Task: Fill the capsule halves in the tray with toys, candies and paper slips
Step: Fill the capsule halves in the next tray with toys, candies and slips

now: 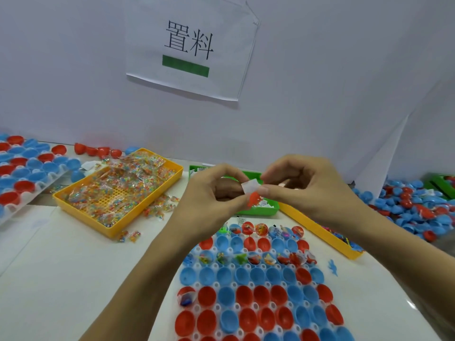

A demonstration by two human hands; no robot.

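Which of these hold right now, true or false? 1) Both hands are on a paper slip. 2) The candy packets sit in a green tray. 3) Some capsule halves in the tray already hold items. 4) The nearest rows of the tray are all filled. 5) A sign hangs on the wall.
1) True: the left hand and right hand pinch a small white paper slip between them.
2) False: the candy packets lie in a yellow tray.
3) True: capsule halves in a farther row of the capsule tray hold small items.
4) False: nearly all the nearest rows are empty.
5) True: a paper sign hangs there.
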